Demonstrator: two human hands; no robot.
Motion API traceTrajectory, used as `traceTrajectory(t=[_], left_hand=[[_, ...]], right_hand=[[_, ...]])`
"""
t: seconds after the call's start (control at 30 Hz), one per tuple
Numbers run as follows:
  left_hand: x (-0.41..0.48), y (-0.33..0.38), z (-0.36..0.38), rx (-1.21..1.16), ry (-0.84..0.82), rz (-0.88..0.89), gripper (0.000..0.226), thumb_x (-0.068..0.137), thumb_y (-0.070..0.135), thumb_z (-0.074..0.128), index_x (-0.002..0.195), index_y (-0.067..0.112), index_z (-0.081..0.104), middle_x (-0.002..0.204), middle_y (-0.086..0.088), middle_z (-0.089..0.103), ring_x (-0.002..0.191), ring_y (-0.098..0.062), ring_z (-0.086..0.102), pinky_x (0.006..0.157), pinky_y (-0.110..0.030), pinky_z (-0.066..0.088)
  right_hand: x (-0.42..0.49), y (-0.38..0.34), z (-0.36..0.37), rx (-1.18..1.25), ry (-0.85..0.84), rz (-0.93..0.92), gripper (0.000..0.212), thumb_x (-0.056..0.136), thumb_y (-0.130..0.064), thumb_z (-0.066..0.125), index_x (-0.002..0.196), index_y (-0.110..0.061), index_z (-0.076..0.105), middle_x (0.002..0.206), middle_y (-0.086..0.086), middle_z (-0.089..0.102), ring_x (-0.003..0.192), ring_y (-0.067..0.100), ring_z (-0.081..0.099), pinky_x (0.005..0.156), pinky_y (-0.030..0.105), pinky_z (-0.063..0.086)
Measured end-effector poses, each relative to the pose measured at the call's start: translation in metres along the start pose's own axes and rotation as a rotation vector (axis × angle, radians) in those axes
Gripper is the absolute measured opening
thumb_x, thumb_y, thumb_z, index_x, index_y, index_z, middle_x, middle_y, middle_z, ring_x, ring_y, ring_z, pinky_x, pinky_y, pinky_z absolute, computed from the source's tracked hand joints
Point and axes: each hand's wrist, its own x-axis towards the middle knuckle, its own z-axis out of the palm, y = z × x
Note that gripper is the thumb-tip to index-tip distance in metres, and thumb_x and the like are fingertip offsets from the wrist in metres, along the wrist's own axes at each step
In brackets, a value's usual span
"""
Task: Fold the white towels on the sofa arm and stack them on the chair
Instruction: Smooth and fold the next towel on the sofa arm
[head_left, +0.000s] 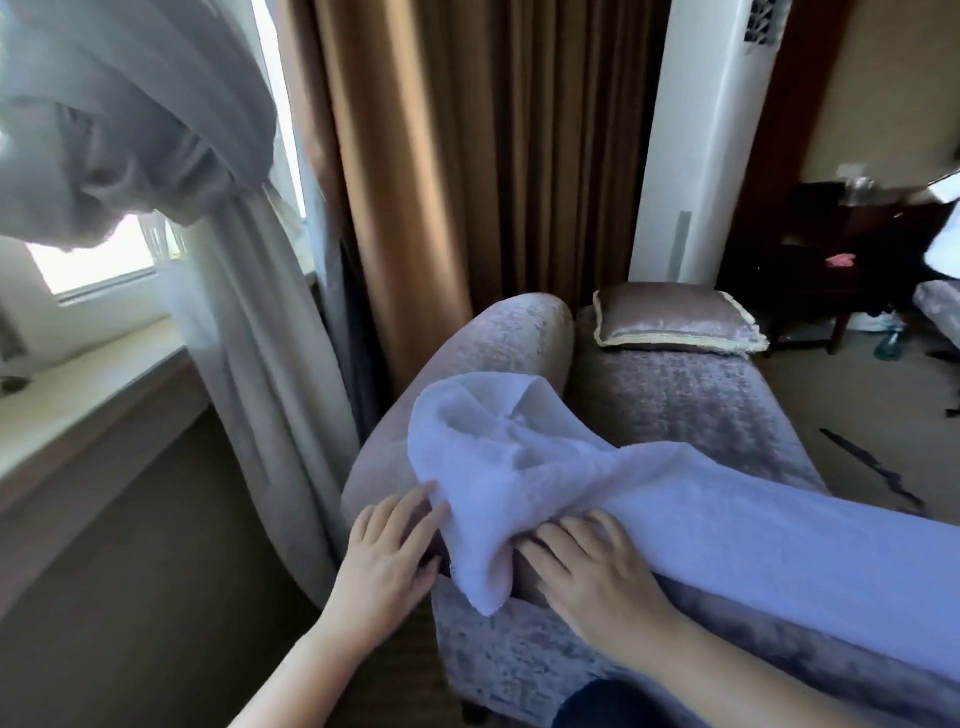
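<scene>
One white towel (597, 467) draped rumpled across sofa arm (509, 338), long end trailing off to the right. Left hand (387, 551) beside near corner, fingers straight and apart, tips touching cloth. Right hand (587, 566) flat at towel's near edge, fingers spread, gripping nothing. Cushion (675, 322) on seat beyond

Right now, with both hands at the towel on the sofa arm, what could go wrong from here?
1. The white towel lies bunched on the rounded sofa arm, one corner hanging between the left hand and right hand; it might slide toward the floor.
2. Creased as it is, a fold started now would likely come out uneven.
3. Its long end runs out of view at the right, so it could drag unseen.
</scene>
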Motion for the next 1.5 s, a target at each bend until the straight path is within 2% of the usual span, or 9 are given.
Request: traceTrajectory(t=[0.23, 0.4, 0.57, 0.67, 0.77, 1.0, 1.1, 1.33, 1.5], left_hand=[[0.016, -0.007, 0.002, -0.060, 0.184, 0.064, 0.021, 0.093, 0.026, 0.053, 0.113, 0.026, 0.061, 0.124, -0.001, 0.060, 0.100, -0.023, 0.055, 0.085, -0.033, 0.040], [0.044, -0.011, -0.027, -0.245, 0.250, -0.154, 0.024, 0.087, 0.016, 0.043, 0.098, 0.019, 0.064, 0.104, 0.006, 0.065, 0.094, -0.015, 0.050, 0.080, -0.036, 0.042], [0.073, -0.031, -0.070, -0.307, 0.304, -0.274, 0.028, 0.090, 0.026, 0.042, 0.084, 0.010, 0.064, 0.081, 0.017, 0.052, 0.086, -0.012, 0.048, 0.073, -0.038, 0.043], [0.086, -0.042, -0.085, -0.278, 0.303, -0.309, 0.019, 0.092, 0.023, 0.048, 0.084, 0.014, 0.063, 0.080, 0.024, 0.047, 0.085, -0.013, 0.047, 0.077, -0.043, 0.041], [0.093, -0.051, -0.085, -0.267, 0.251, -0.419, 0.016, 0.096, 0.024, 0.053, 0.087, 0.016, 0.064, 0.075, 0.016, 0.047, 0.081, -0.017, 0.049, 0.081, -0.044, 0.043], [0.083, -0.058, -0.056, -0.118, -0.118, -0.582, 0.012, 0.097, 0.030, 0.054, 0.097, 0.025, 0.065, 0.073, 0.013, 0.048, 0.081, -0.018, 0.049, 0.088, -0.038, 0.039], [0.082, -0.059, -0.055, -0.174, -0.050, -0.589, 0.011, 0.096, 0.029, 0.055, 0.087, 0.033, 0.057, 0.070, 0.016, 0.052, 0.074, -0.013, 0.050, 0.085, -0.040, 0.044], [0.086, -0.065, -0.048, -0.290, -0.064, -0.642, 0.028, 0.094, 0.028, 0.059, 0.075, 0.047, 0.051, 0.071, 0.011, 0.061, 0.071, -0.004, 0.056, 0.064, -0.020, 0.038], [0.096, -0.068, -0.047, -0.413, -0.071, -0.766, 0.020, 0.092, 0.025, 0.063, 0.072, 0.027, 0.063, 0.060, 0.016, 0.059, 0.061, -0.002, 0.052, 0.057, -0.015, 0.036]], right_hand=[[0.033, 0.005, 0.008, -0.080, 0.262, 0.100, 0.022, 0.089, -0.017, 0.061, 0.111, -0.018, 0.060, 0.089, -0.002, 0.063, 0.081, 0.018, 0.051, 0.076, 0.031, 0.038], [0.038, 0.012, 0.010, -0.073, 0.018, 0.112, 0.037, 0.086, -0.034, 0.059, 0.120, -0.020, 0.062, 0.118, 0.001, 0.061, 0.108, 0.023, 0.053, 0.100, 0.045, 0.036], [0.053, 0.021, 0.002, 0.020, 0.100, 0.033, 0.018, 0.088, -0.010, 0.059, 0.100, -0.017, 0.071, 0.092, -0.003, 0.066, 0.087, 0.018, 0.061, 0.095, 0.040, 0.044], [0.083, 0.027, -0.015, 0.368, 0.117, 0.253, 0.014, 0.091, -0.017, 0.051, 0.090, -0.014, 0.065, 0.070, -0.004, 0.062, 0.067, 0.020, 0.059, 0.067, 0.029, 0.041], [0.126, 0.049, -0.019, 0.596, -0.064, 0.685, 0.014, 0.097, -0.029, 0.054, 0.099, -0.016, 0.057, 0.064, -0.001, 0.055, 0.061, 0.021, 0.054, 0.053, 0.034, 0.035], [0.147, 0.102, 0.066, 0.544, -0.777, 0.824, 0.043, 0.103, -0.039, 0.034, 0.088, -0.019, 0.068, 0.101, 0.009, 0.064, 0.096, 0.030, 0.060, 0.075, 0.032, 0.046], [0.138, 0.109, 0.086, 0.717, -0.680, 0.838, 0.025, 0.095, -0.015, 0.043, 0.092, -0.020, 0.067, 0.105, 0.002, 0.065, 0.100, 0.025, 0.061, 0.079, 0.031, 0.049], [0.183, 0.126, 0.079, 0.948, -0.448, 0.769, 0.081, 0.088, 0.015, 0.034, 0.155, -0.027, 0.013, 0.160, -0.014, 0.007, 0.146, 0.006, 0.008, 0.114, 0.020, 0.015], [0.164, 0.117, 0.074, 0.757, -0.335, 0.734, 0.040, 0.096, -0.002, 0.044, 0.132, -0.015, 0.054, 0.137, 0.002, 0.051, 0.126, 0.019, 0.048, 0.096, 0.023, 0.038]])
